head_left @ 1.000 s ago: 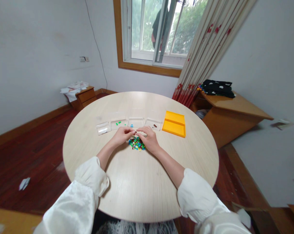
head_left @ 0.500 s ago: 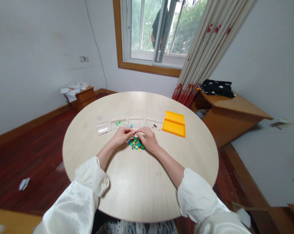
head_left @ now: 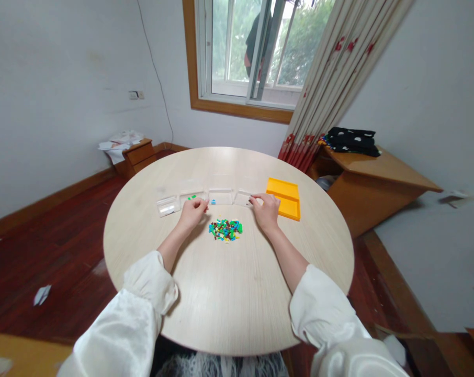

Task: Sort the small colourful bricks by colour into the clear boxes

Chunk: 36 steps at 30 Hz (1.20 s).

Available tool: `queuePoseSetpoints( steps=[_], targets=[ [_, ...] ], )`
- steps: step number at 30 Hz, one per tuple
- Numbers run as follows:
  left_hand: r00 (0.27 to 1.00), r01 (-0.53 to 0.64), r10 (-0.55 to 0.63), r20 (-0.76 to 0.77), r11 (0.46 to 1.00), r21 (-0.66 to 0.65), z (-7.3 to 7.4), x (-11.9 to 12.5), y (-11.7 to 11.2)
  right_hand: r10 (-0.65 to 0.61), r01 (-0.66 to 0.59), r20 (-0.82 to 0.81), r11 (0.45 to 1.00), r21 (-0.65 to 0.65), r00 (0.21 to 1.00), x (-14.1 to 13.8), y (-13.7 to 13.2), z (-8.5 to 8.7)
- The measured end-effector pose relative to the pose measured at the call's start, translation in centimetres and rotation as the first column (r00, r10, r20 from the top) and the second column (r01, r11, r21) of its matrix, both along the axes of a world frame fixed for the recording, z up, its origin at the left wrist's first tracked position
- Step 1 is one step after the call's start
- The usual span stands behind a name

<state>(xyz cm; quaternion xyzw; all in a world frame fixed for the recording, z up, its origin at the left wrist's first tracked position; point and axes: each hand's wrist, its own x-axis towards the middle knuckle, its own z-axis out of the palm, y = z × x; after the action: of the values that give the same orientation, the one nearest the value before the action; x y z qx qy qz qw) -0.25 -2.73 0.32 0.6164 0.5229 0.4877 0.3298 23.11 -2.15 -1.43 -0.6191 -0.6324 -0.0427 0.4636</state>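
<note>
Head view: the brick pile (head_left: 225, 230) lies between and nearer than both hands (head_left: 193, 213) (head_left: 266, 210), fingers pinched together, contents unclear.

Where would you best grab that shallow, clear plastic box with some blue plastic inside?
Probably pinch the near wall of the shallow, clear plastic box, coming from the person's side. The clear plastic box on its left and the clear plastic box on its right stand close, leaving little finger room. Grip right of the blue plastic, which lies near the front left corner.
</note>
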Motion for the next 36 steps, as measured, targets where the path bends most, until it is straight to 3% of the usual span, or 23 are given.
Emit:
queuePoseSetpoints(
  steps=[5, 9, 11, 14, 17, 20, 22, 28, 36],
  targets=[
    [0.999, -0.029, 0.029, 0.022, 0.999, -0.017, 0.2, 0.0, -0.1, -0.154, 0.156, 0.031, 0.986, -0.066, 0.988, 1.1, 0.6, -0.7],
    [0.999, -0.028, 0.029, 0.039, 0.999, -0.018, 0.0, 0.0, 0.0, -0.146, 0.148, 0.038, 0.987, -0.058, 0.989, 0.8, 0.6, -0.8],
    [0.999, -0.033, 0.034, 0.042, 0.999, -0.017, -0.1, -0.1, 0.1, -0.080, 0.081, 0.032, 0.996, -0.042, 0.996, 0.3, 0.4, -0.5],
    [0.999, -0.033, 0.034, 0.034, 0.999, -0.016, -0.1, -0.1, 0.1, 0.132, -0.131, 0.046, 0.991, -0.027, 0.990, -1.6, -0.6, 0.0],
    [1.000, -0.030, 0.030, 0.005, 1.000, -0.005, 0.0, -0.3, 0.2, 0.404, -0.396, 0.113, 0.914, -0.088, 0.908, -4.4, -2.2, 0.6],
    [0.997, 0.036, -0.037, -0.067, 0.999, -0.013, 0.0, -0.7, 0.4, 0.572, -0.532, 0.179, 0.816, -0.227, 0.800, -6.9, -3.7, 1.0],
    [0.981, 0.125, -0.130, -0.147, 0.991, -0.042, -0.1, -1.1, 0.4, 0.608, -0.540, 0.205, 0.784, -0.306, 0.767, -7.8, -4.4, 1.1],
    [0.890, 0.341, -0.352, -0.290, 0.936, -0.090, 0.4, -1.7, -0.2, 0.591, -0.484, 0.210, 0.779, -0.397, 0.779, -7.7, -4.6, 1.3],
    [0.824, 0.432, -0.472, -0.314, 0.881, -0.191, 0.8, -1.6, -0.9, 0.577, -0.462, 0.204, 0.781, -0.420, 0.791, -7.4, -4.5, 1.4]
  ],
)
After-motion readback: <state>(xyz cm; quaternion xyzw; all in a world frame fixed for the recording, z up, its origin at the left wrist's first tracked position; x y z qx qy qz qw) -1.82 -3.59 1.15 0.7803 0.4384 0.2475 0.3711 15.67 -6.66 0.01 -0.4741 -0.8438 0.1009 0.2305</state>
